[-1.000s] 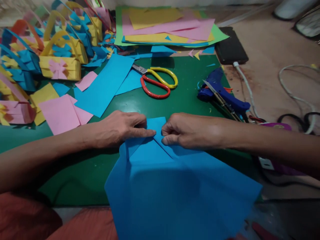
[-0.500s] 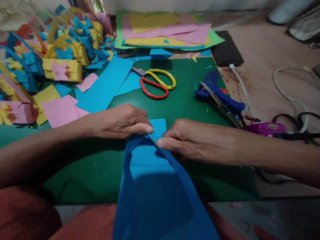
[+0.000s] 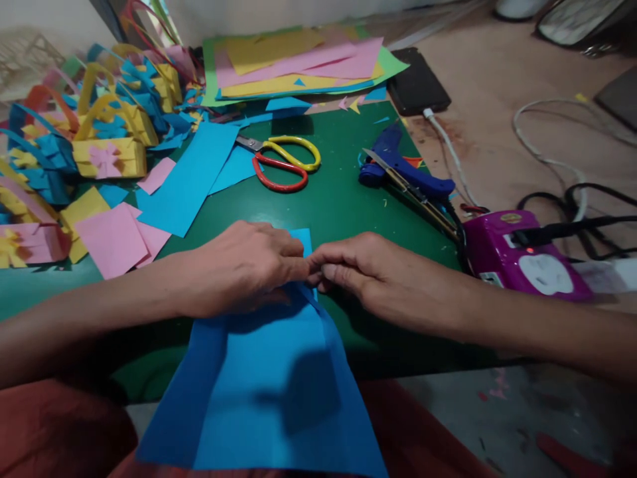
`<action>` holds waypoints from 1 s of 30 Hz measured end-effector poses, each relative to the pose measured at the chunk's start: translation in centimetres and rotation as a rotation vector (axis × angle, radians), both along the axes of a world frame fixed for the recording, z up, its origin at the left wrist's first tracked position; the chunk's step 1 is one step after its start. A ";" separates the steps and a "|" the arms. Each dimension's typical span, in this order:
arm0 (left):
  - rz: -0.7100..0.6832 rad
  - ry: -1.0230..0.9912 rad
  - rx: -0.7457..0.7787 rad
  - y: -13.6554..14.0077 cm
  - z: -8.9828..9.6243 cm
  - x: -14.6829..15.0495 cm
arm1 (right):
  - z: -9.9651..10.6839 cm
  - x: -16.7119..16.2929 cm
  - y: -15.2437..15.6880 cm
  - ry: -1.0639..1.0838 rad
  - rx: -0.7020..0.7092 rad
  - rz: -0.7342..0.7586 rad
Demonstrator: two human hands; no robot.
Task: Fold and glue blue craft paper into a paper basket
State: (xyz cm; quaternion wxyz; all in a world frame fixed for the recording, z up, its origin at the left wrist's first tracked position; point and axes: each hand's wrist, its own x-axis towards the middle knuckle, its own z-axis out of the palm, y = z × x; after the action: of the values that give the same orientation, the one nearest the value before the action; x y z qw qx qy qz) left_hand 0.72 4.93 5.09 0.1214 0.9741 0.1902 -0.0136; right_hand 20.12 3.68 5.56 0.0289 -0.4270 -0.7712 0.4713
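A long sheet of blue paper [image 3: 259, 392] with folded side edges runs from the green mat [image 3: 343, 206] over the near table edge toward my lap. At its far end my left hand [image 3: 249, 269] presses down, fingers closed on the paper and hiding part of the fold. Against the right edge of that end, my right hand [image 3: 353, 272] pinches the paper between thumb and curled fingers. The two hands' fingertips meet there. Beyond them lie scissors [image 3: 286, 162] with one yellow and one red handle, beside cut blue paper strips [image 3: 192, 179].
Small paper baskets [image 3: 109, 158] crowd the left, near pink paper squares [image 3: 112, 239]. Coloured sheets [image 3: 298, 56] are stacked at the back beside a black phone [image 3: 418, 83]. A blue glue gun [image 3: 408, 166] lies to the right, near a purple power box [image 3: 522, 255] with cables.
My view has shifted right, bringing the purple power box fully into sight. My hands have come together at the paper's far end, and its near end now spreads wider.
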 end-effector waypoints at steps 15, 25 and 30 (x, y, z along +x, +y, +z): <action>-0.004 0.070 -0.063 -0.1 -0.3 -0.2 | -0.9 0.6 -0.9 -0.103 0.216 0.046; -0.008 0.174 0.014 0.0 0.4 1.6 | -1.5 0.3 -0.6 -0.292 0.332 0.129; -0.016 0.270 -0.095 1.6 0.6 3.1 | -1.5 0.1 0.1 -0.297 0.275 0.101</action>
State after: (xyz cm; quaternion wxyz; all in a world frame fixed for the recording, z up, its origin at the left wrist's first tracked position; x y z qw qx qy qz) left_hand 3.77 6.53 5.67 0.1407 0.9581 0.1960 -0.1544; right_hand 20.26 3.79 4.10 -0.0511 -0.4445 -0.8445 0.2943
